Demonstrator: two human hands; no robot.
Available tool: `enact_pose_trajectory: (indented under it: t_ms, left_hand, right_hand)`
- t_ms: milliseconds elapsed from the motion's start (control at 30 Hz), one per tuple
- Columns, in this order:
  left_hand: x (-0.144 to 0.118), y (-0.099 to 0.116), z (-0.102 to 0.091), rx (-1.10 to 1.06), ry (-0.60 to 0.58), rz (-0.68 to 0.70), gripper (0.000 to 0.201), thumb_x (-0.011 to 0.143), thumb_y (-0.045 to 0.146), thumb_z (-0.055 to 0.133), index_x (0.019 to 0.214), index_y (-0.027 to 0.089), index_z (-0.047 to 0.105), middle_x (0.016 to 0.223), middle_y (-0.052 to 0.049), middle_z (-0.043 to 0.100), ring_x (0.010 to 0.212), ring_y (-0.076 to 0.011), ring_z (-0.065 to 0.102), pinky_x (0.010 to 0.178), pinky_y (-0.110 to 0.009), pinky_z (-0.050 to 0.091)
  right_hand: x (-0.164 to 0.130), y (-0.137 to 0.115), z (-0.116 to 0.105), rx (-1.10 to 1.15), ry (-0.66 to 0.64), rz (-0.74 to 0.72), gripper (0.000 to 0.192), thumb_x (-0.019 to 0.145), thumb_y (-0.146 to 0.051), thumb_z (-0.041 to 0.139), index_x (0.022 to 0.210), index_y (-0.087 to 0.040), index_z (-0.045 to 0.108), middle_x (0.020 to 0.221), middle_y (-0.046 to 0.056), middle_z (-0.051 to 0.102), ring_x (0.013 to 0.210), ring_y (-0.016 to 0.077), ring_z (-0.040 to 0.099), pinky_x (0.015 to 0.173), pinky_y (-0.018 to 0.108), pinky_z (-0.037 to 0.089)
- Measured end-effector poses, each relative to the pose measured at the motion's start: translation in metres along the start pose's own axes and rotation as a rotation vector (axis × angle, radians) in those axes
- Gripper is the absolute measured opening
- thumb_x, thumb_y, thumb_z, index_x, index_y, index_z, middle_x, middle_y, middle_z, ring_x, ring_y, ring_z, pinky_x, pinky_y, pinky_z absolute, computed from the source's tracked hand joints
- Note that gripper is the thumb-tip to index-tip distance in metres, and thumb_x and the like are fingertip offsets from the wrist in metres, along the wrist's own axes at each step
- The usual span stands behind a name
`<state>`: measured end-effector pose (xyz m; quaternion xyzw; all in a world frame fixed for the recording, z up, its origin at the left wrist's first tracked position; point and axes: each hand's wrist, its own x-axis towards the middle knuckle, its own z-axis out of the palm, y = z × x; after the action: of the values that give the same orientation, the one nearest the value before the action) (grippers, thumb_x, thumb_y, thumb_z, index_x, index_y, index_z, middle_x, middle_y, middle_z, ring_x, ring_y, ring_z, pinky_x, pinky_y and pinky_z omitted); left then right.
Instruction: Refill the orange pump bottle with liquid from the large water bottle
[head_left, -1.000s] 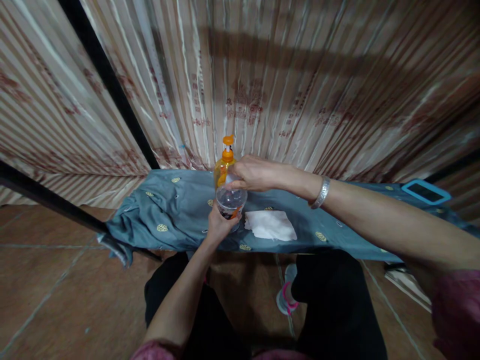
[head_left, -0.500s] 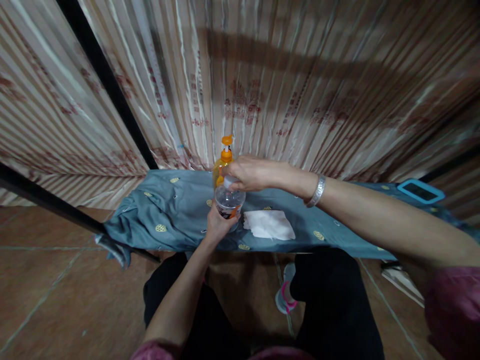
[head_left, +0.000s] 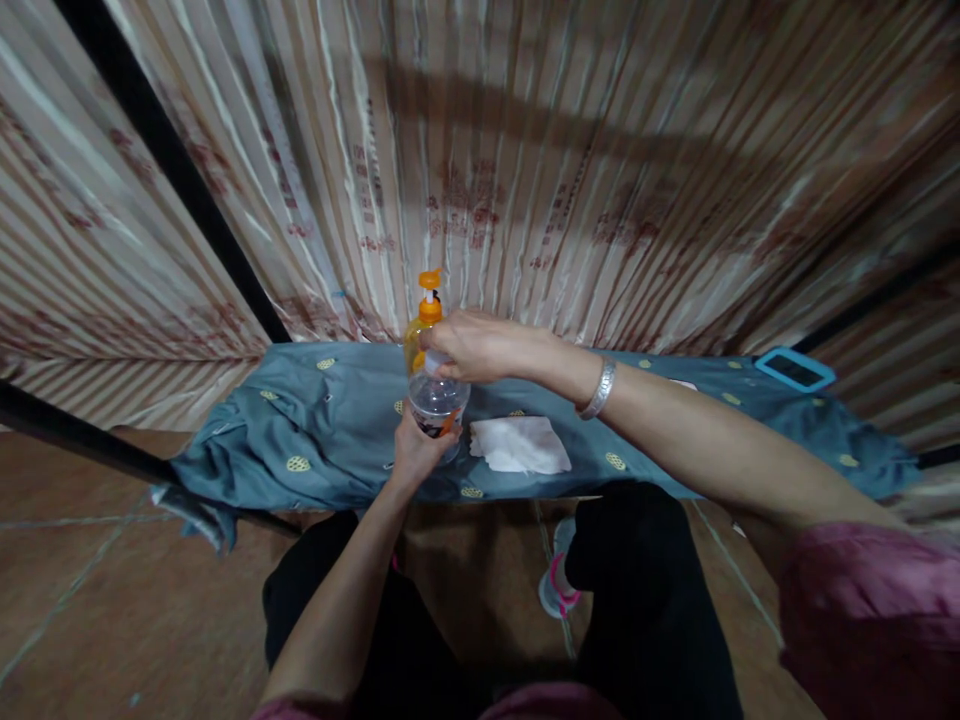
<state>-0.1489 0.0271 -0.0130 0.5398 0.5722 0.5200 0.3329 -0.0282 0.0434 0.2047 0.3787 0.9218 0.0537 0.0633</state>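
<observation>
Item: clear plastic bottle [head_left: 438,405], centre of the frame, upright on the blue-grey patterned cloth [head_left: 330,420], just in front of an orange pump dispenser [head_left: 422,325]. Judged light, thin-walled and likely to dent under a hard squeeze, smooth enough to slip; best taken around the lower body, with the cap pinched from above. Left hand [head_left: 415,450]: reaches up from the lower centre, forearm nearly straight, fingers wrapped around the bottle's lower part from the near side. Right hand [head_left: 472,347]: comes in from the right edge, arm extended across the cloth, wrist level, fingers curled closed over the white cap [head_left: 433,363]. A silver bangle [head_left: 598,390] sits on that wrist. Adjacent: folded white tissue [head_left: 519,446] just right of the bottle; blue-cased phone [head_left: 795,369] far right.
</observation>
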Motion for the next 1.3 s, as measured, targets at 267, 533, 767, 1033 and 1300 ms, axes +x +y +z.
enact_pose_trajectory:
  t_ms: [267,533,767,1033,1300]
  left_hand:
    - [0.003,-0.005,0.000,0.063,0.003,0.006,0.073,0.054,0.032,0.085,0.119,0.017,0.056,0.110,-0.012,0.076,0.102,-0.0299,0.073,0.090,-0.041,0.058]
    - [0.003,-0.004,-0.001,0.032,-0.006,0.012,0.072,0.054,0.033,0.084,0.118,0.017,0.057,0.110,-0.010,0.076,0.101,-0.0284,0.074,0.090,-0.040,0.059]
    - [0.002,-0.002,0.000,0.040,0.001,-0.004,0.072,0.053,0.030,0.085,0.117,0.016,0.057,0.111,-0.012,0.076,0.102,-0.0291,0.073,0.091,-0.041,0.058]
    - [0.000,-0.004,0.001,0.004,0.002,-0.010,0.072,0.053,0.028,0.086,0.117,0.017,0.057,0.111,-0.011,0.076,0.103,-0.0283,0.073,0.093,-0.041,0.058]
    - [-0.001,-0.002,0.000,-0.008,-0.020,-0.001,0.073,0.053,0.026,0.087,0.119,0.018,0.056,0.115,-0.010,0.075,0.107,-0.0273,0.072,0.096,-0.040,0.056]
  right_hand:
    - [-0.001,-0.007,-0.002,-0.022,0.000,0.050,0.034,0.099,-0.034,0.061,0.116,-0.006,0.068,0.116,0.017,0.073,0.109,0.0237,0.069,0.093,0.039,0.052]
    - [-0.003,-0.003,-0.004,0.024,-0.020,-0.006,0.039,0.092,-0.028,0.071,0.124,-0.006,0.065,0.117,0.015,0.073,0.110,0.0231,0.069,0.090,0.034,0.052]
    - [0.002,-0.001,-0.001,0.004,-0.009,0.063,0.033,0.099,-0.036,0.060,0.113,-0.008,0.070,0.115,0.015,0.074,0.109,0.0231,0.070,0.095,0.041,0.052]
    - [0.004,0.006,0.002,0.050,-0.034,-0.020,0.042,0.091,-0.033,0.070,0.127,-0.011,0.063,0.124,0.013,0.071,0.111,0.0225,0.067,0.094,0.038,0.051]
    - [0.007,0.004,0.003,0.054,-0.032,0.007,0.026,0.093,-0.025,0.067,0.115,-0.012,0.070,0.109,0.010,0.075,0.102,0.0219,0.069,0.087,0.037,0.051]
